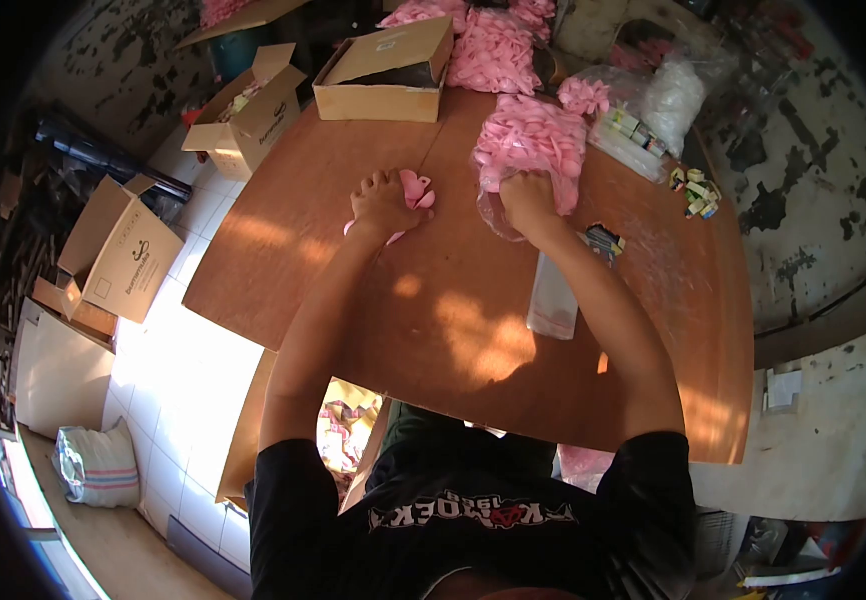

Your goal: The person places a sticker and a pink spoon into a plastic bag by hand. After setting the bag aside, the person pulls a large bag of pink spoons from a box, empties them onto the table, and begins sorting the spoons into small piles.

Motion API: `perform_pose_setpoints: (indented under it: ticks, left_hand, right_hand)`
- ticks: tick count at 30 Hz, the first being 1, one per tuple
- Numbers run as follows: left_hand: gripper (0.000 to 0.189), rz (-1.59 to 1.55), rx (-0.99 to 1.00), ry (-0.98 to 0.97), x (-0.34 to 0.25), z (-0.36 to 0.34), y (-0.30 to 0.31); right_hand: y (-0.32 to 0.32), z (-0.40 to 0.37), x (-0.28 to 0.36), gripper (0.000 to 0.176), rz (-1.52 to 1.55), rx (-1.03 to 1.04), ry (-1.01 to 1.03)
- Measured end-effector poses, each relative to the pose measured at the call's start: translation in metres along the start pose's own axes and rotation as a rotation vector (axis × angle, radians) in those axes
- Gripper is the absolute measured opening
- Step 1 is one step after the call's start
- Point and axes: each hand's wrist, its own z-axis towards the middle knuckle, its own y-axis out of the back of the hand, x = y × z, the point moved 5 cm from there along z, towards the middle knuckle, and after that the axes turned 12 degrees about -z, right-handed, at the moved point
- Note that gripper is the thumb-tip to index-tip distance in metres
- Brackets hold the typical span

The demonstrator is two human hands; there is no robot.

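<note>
My left hand lies over a few pink, rounded plastic pieces on the table, its fingers spread. The pieces stick out beyond the thumb side and below the palm. To the right, my right hand is closed at the near end of a clear plastic bag filled with similar pink pieces. Its fingertips are hidden, and the bag's film bunches around the fist.
On the brown table are a cardboard box, a clear plastic sleeve beneath my right forearm, and small printed packets. More pink bags stand behind. Open cartons sit on the floor to the left.
</note>
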Motion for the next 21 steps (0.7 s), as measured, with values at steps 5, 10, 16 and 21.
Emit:
perform_pose_setpoints:
  ticks: [5, 10, 16, 21]
  left_hand:
    - [0.104, 0.009, 0.054, -0.016, -0.001, -0.008, 0.000]
    - [0.095, -0.058, -0.196, -0.219, -0.013, -0.033, 0.009]
    - [0.069, -0.903, -0.164, -0.435, -0.069, -0.131, 0.023]
    - [0.061, -1.706, 0.172, -0.231, -0.112, -0.177, -0.016]
  right_hand:
    - [0.027, -0.031, -0.008, 0.022, 0.249, 0.004, -0.106]
    - [0.038, -0.068, -0.034, 0.026, 0.997, 0.368, -0.062]
    - [0.052, -0.123, -0.017, 0.027, 1.899, 0.474, -0.196]
    - [0.103, -0.143, 0.020, 0.035, 1.476, -0.050, -0.034]
